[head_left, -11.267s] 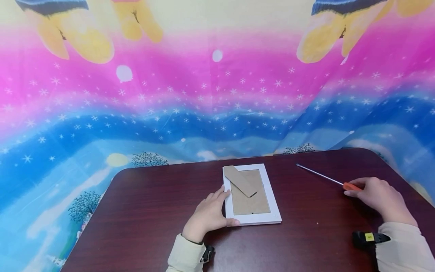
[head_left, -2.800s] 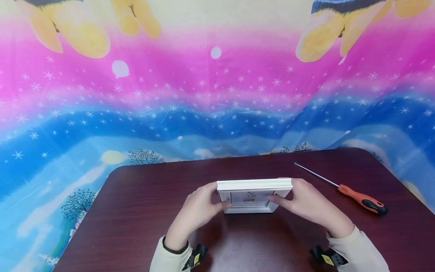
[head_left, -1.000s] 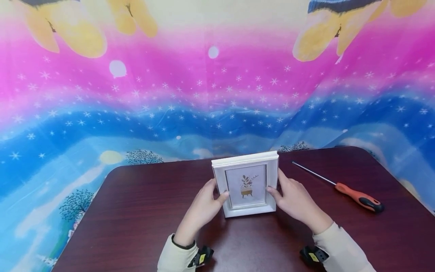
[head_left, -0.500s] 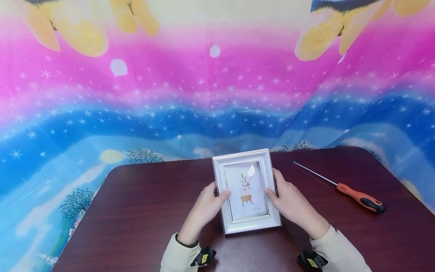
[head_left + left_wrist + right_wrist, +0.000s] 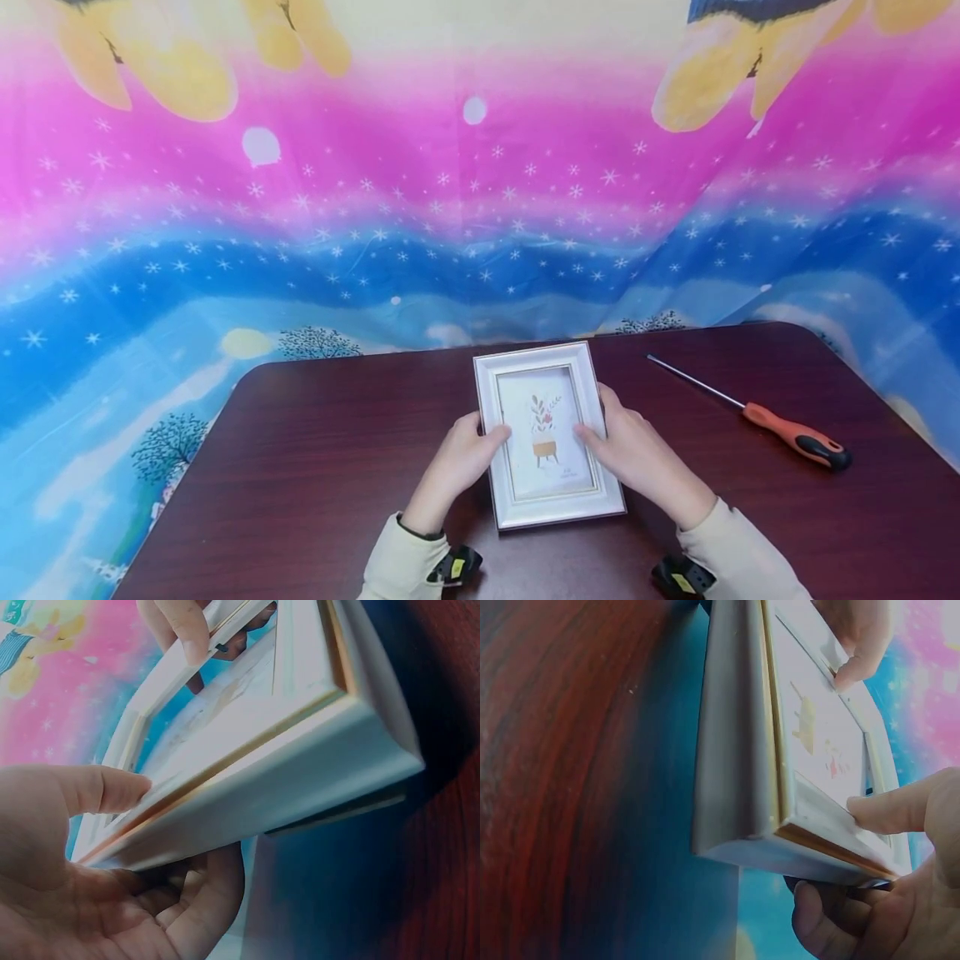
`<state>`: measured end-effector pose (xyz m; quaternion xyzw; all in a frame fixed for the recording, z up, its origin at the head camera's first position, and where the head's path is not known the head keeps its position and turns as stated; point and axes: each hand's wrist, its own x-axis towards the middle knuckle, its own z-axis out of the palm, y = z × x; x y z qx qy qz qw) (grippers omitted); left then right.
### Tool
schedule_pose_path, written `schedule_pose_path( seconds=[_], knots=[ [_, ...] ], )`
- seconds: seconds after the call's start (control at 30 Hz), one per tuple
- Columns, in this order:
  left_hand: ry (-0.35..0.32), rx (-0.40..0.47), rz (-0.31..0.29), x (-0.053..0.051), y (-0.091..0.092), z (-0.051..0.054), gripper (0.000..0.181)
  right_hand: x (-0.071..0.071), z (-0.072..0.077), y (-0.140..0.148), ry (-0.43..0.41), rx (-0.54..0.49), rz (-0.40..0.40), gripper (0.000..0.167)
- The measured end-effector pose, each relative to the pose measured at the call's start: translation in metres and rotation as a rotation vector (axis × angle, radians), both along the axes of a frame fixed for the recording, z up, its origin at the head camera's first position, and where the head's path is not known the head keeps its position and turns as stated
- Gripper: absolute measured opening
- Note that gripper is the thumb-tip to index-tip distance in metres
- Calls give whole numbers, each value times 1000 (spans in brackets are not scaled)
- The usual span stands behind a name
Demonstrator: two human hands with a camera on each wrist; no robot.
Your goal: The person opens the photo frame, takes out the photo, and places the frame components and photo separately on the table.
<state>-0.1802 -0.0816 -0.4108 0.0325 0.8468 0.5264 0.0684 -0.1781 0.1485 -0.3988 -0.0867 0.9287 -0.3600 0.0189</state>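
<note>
A white picture frame [image 5: 543, 512] with a thin gold inner edge faces up toward the head camera, tilted back a little. Behind its glass is a print of a potted plant [image 5: 545, 450] on a legged stand. My left hand [image 5: 459, 454] grips its left side, thumb on the front and fingers curled behind, as the left wrist view shows on the frame's edge [image 5: 247, 780]. On the opposite side my right hand [image 5: 637, 450] holds it the same way, thumb on the front border; the right wrist view shows those fingers [image 5: 825, 922] under the back.
A screwdriver [image 5: 783, 429] with an orange and black handle lies on the dark red wooden table [image 5: 322, 467], right of the frame, its shaft pointing to the back left. A colourful printed cloth [image 5: 420, 208] hangs behind the table's far edge.
Earlier the frame lay back side up, with the right hand on the screwdriver. Both hands then turned it over; over the last second its front has tipped further upward.
</note>
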Motion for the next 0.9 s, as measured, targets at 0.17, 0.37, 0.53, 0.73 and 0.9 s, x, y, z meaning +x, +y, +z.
schedule_pose_path(
  seconds=[0.17,0.37,0.53,0.73,0.9],
  knots=[
    [-49,3,-27,1,1,-1,40,-2,-6,0,-10,25,-11,73],
    [-68,-35,-27,2,1,-3,44,-2,-13,-2,-33,42,-9,73],
    [-54,-74,-7,3,3,-8,50,-2,-18,-3,-62,60,-7,77],
    [8,-128,14,4,8,-16,63,-2,-20,-5,-87,93,1,79],
    [8,-204,57,6,13,-18,70,-3,-24,-5,-77,102,17,81]
  ],
)
